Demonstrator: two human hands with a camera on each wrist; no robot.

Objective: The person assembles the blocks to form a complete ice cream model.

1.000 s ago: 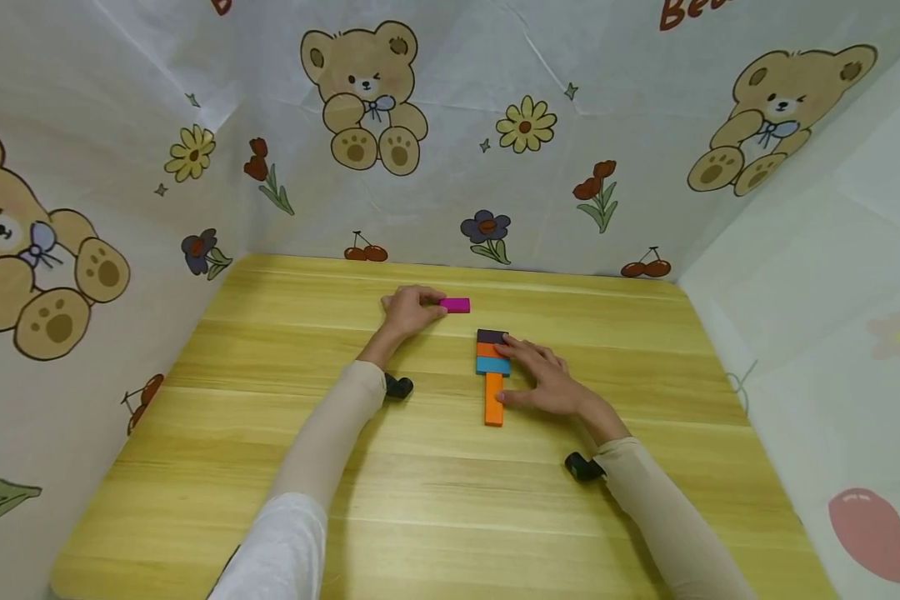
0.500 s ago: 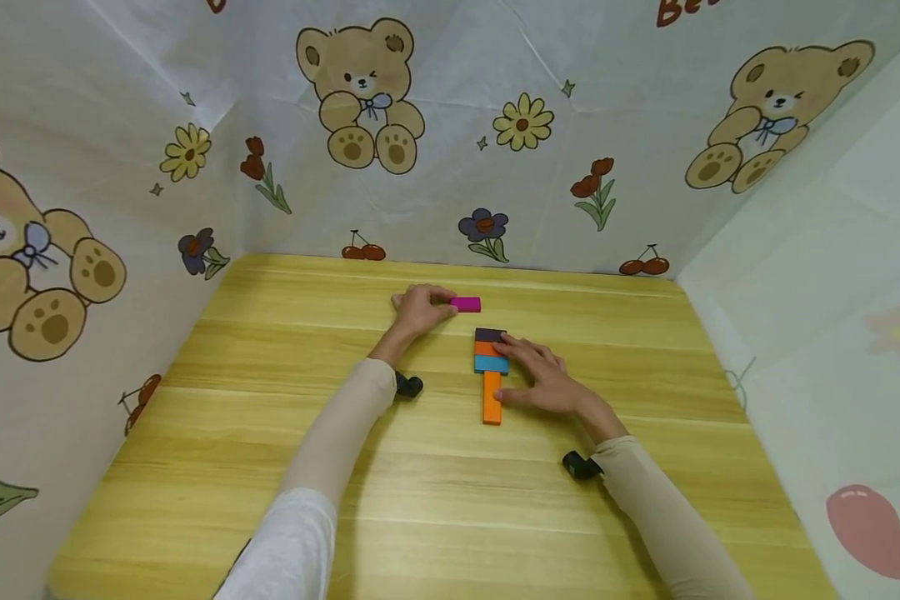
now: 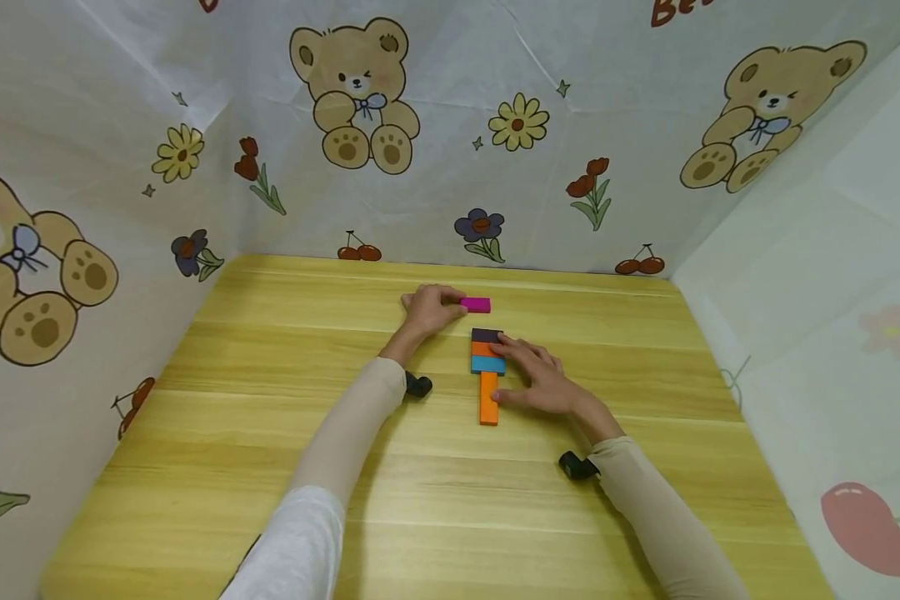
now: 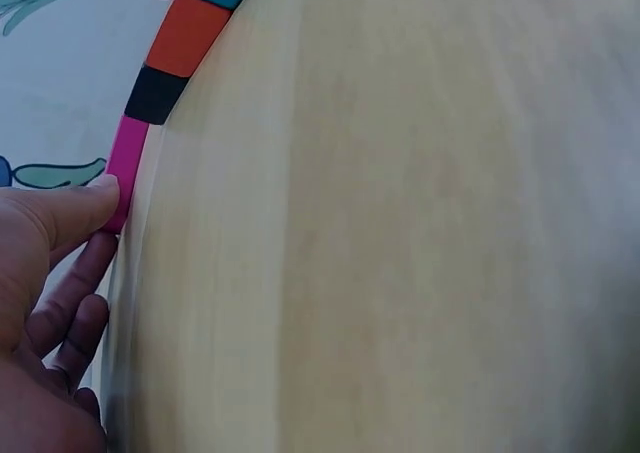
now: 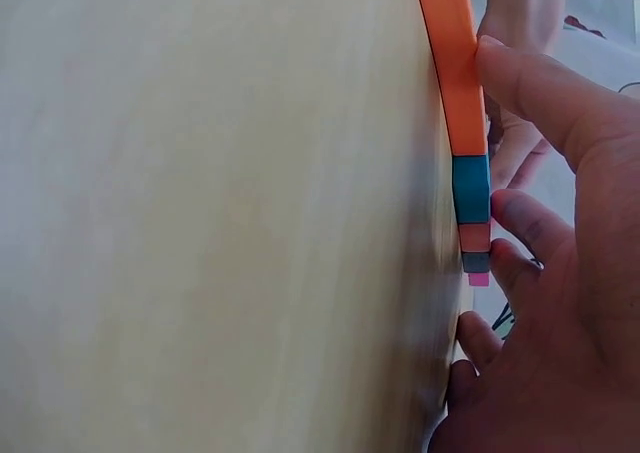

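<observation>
In the head view my left hand (image 3: pixel 431 310) pinches one end of a magenta block (image 3: pixel 477 305) near the back of the table. Just below it, a black block (image 3: pixel 485 335), a red-orange block (image 3: pixel 482 349) and a blue block (image 3: pixel 487 364) lie side by side, touching. A longer orange block (image 3: pixel 488 400) extends from the blue one toward me. My right hand (image 3: pixel 543 379) lies at the right of this row with fingers spread. Its thumb touches the orange block (image 5: pixel 455 63) in the right wrist view, and its fingertips rest by the shorter blocks.
The wooden table (image 3: pixel 607 533) is bounded by a back wall sheet (image 3: pixel 435 200) printed with bears and flowers, and by side sheets. Black wrist devices are worn at the left wrist (image 3: pixel 418 385) and the right wrist (image 3: pixel 576 466).
My left hand has slid to the right with the magenta block, which is now above the black block. My right hand and the row of blocks have stayed nearly still.
</observation>
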